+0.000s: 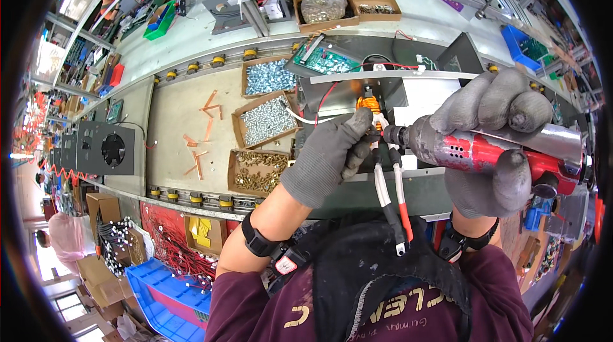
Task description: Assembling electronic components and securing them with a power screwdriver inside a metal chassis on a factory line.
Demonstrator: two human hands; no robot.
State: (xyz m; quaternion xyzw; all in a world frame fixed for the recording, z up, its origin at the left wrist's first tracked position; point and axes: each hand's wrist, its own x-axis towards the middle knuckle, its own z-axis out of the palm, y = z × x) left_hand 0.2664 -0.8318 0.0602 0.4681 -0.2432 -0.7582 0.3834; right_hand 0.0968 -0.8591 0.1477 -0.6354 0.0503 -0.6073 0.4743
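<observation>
A red and grey power screwdriver lies level in my gloved right hand, its black nose pointing left. That nose meets the upper ends of two thick cables, one white and one red and white, which hang toward me. My gloved left hand is pinched at the same spot, and its fingertips hide what they grip. Just beyond them, an orange-wound coil sits inside a dark metal housing. A green circuit board lies at the housing's far left.
Left of the housing stand cardboard boxes of bluish fasteners, silver screws and brass-coloured hardware. Copper strips lie farther left, then black fan housings. Roller rails border the bench. A blue crate stands below left.
</observation>
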